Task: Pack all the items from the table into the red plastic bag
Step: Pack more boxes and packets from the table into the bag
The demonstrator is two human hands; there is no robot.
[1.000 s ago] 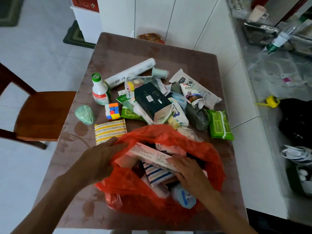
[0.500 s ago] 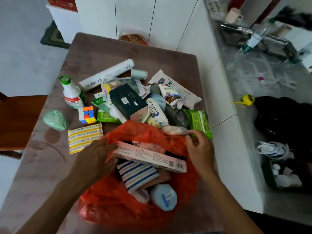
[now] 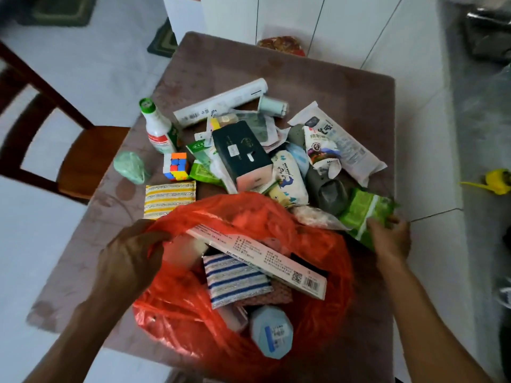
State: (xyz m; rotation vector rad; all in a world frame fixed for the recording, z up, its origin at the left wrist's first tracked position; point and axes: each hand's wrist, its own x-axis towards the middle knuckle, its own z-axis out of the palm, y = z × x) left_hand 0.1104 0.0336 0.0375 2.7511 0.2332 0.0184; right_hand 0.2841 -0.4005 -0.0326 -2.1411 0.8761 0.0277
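Observation:
The red plastic bag (image 3: 318, 305) lies open at the near edge of the table, holding a long pink box (image 3: 257, 255), a blue-striped sponge (image 3: 235, 280) and a pale blue container (image 3: 272, 331). My left hand (image 3: 130, 258) grips the bag's left rim. My right hand (image 3: 391, 237) grasps the green wipes pack (image 3: 362, 214) just right of the bag's mouth. Behind the bag sits a pile: a dark box (image 3: 240, 153), baby wipes (image 3: 289, 178), a yellow-striped sponge (image 3: 170, 199), a puzzle cube (image 3: 177, 165), a white bottle (image 3: 157, 128) and a white tube (image 3: 221, 106).
The brown table (image 3: 318, 78) stands against white cabinets. A wooden chair (image 3: 80, 161) is at the left. A green ball-like object (image 3: 130, 167) lies near the table's left edge. A grey counter (image 3: 475, 134) with a yellow item (image 3: 496, 181) runs along the right.
My right hand came out of the bag, moved right and took hold of the green wipes pack. My left hand keeps gripping the bag's rim.

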